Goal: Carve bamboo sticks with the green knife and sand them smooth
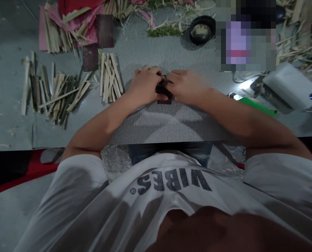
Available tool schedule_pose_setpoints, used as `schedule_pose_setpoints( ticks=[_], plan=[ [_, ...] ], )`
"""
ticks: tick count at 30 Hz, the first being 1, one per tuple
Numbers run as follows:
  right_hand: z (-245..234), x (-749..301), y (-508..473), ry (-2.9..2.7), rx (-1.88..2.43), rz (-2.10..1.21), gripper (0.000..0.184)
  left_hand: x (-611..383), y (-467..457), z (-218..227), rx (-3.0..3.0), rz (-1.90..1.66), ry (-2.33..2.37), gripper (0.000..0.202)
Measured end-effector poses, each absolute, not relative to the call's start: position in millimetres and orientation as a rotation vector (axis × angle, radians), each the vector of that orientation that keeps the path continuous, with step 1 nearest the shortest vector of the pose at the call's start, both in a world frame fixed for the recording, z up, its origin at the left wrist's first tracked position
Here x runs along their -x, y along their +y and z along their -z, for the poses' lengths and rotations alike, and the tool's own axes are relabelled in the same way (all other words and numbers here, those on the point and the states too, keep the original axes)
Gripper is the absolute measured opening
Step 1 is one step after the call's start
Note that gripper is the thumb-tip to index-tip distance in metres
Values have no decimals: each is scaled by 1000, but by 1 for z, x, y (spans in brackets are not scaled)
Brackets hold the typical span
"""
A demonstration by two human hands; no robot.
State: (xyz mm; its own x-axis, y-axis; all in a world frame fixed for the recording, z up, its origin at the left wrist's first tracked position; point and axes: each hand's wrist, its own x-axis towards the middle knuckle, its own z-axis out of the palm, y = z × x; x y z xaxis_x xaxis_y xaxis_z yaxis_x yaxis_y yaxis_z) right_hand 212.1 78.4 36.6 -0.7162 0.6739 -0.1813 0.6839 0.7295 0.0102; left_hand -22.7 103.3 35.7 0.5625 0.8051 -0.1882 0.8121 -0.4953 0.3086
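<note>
Both hands meet over the grey textured mat at the middle of the table. My left hand (pixel 146 85) has its fingers curled, its thumb lying along a small dark reddish-brown rectangular piece (pixel 164 101). From the other side my right hand (pixel 186 85) grips the upper part of that piece with bent fingers. Something darker shows between the fingertips, too shadowed to name. Left of my left hand lies a bundle of pale split sticks (pixel 110 78). Two flat dark reddish-brown rectangles (pixel 105 31) lie beyond it.
More split sticks (pixel 60 92) lie at the left, others on pink cloth (pixel 90 28) behind. A black bowl (pixel 202 30) stands back right near green moss (pixel 165 31). At right are a white box-shaped device (pixel 292 87), a green object (pixel 258 106) and scattered shavings (pixel 298 52).
</note>
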Motion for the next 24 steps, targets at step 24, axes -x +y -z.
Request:
schedule_pose_setpoints(
  ticks=[24],
  plan=[
    [-40,-212,90,2720,-1229,297,66,19,101,-43,-2475,93,1348,43]
  ],
)
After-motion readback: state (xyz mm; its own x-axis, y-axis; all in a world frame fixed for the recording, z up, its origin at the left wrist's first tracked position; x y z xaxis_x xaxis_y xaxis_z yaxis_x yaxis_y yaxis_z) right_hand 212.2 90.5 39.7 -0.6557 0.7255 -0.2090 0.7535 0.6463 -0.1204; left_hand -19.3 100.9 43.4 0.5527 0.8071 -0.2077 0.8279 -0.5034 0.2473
